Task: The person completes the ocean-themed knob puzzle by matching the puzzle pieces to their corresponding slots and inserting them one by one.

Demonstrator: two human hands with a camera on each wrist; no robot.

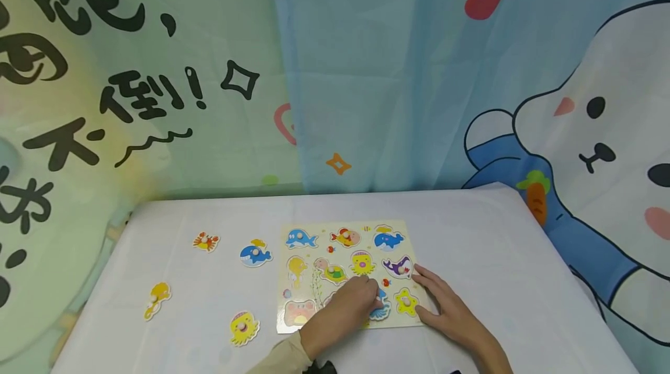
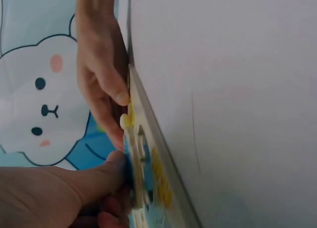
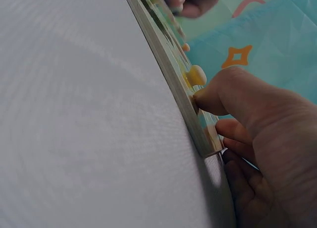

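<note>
A pale yellow knob puzzle board [image 1: 311, 228] with sea animals lies on the table. My left hand [image 1: 340, 310] reaches over its lower middle and pinches a blue puzzle piece [image 1: 381, 311]. In the left wrist view the thumb [image 2: 111, 171] is against this piece, which stands out from the board; its exact animal is hidden. My right hand [image 1: 455, 313] rests at the board's right edge, with fingers spread along it. The right thumb [image 3: 213, 96] touches the board's face beside the yellow starfish [image 1: 406, 302], near a rounded knob [image 3: 197, 75].
Left of the board lie a crab piece [image 1: 206, 241], a blue whale piece [image 1: 255, 254], a yellow seahorse piece [image 1: 157, 299] and a yellow octopus piece [image 1: 243, 328]. A white cloth [image 1: 199, 298] covers the table. Behind it hangs a printed curtain [image 1: 366, 71].
</note>
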